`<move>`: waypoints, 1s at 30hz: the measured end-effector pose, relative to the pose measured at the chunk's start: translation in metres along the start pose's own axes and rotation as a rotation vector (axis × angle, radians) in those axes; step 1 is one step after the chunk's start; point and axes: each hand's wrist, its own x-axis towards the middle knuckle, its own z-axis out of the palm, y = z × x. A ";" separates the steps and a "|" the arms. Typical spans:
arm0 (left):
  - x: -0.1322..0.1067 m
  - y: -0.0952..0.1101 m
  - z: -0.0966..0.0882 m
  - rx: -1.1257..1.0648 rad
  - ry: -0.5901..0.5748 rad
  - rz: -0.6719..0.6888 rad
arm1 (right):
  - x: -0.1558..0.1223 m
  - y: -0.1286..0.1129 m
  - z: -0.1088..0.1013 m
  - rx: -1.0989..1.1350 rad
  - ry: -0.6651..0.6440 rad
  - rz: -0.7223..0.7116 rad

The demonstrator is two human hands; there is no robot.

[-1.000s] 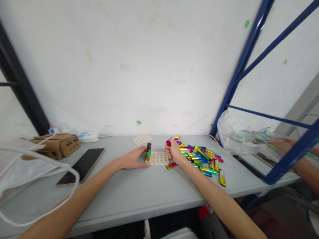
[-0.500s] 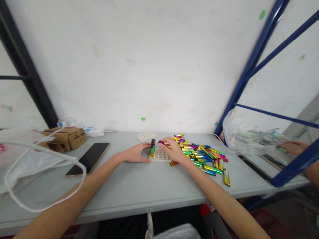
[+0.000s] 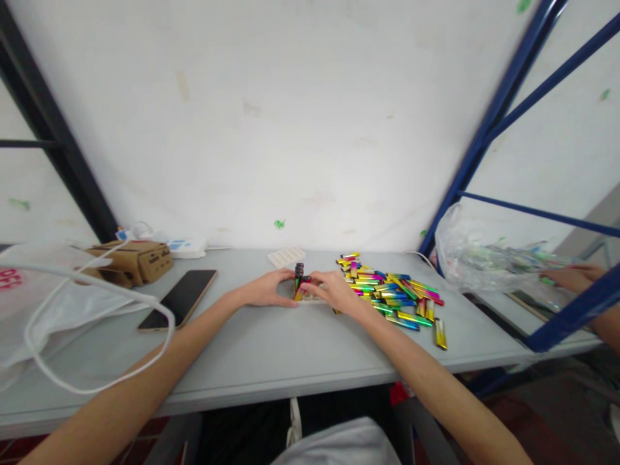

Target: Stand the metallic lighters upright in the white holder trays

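In the head view, a white tray with round holes (image 3: 314, 298) lies on the grey table between my hands, mostly covered by my right hand. A row of upright lighters (image 3: 298, 274) with black tops fills its left end. My left hand (image 3: 268, 289) curves around that end, thumb in front and fingers behind, gripping the tray. Between the thumb and fingers of my right hand (image 3: 334, 290) is a red lighter (image 3: 305, 282), tilted against the row. Right of the tray spreads a pile of shiny multicoloured lighters (image 3: 387, 290).
Behind lies a second white tray (image 3: 286, 257). To the left are a phone (image 3: 186, 294), a cardboard box (image 3: 140, 261), plastic bags and a looping white cable (image 3: 97, 392). Right stands a blue metal frame (image 3: 465, 174); beyond it, another person's hand (image 3: 569, 279) touches a clear bag (image 3: 484, 258).
My right hand has moved left with the lighter, bringing it down against the row at the tray's left end. My left hand stays at that end. The camera view has shifted slightly.
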 end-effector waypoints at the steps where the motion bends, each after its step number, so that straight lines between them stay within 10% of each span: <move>1: 0.000 -0.001 0.000 -0.001 0.004 0.005 | 0.001 0.001 0.000 -0.027 -0.011 -0.015; 14: -0.001 0.000 -0.001 0.024 0.006 0.000 | 0.000 0.010 -0.006 -0.221 -0.040 0.008; 20: -0.001 -0.006 0.002 0.079 0.011 -0.048 | -0.005 0.036 -0.049 -0.458 0.177 0.327; 30: -0.001 -0.004 0.003 0.088 0.038 -0.069 | -0.009 0.054 -0.060 -0.664 0.081 0.720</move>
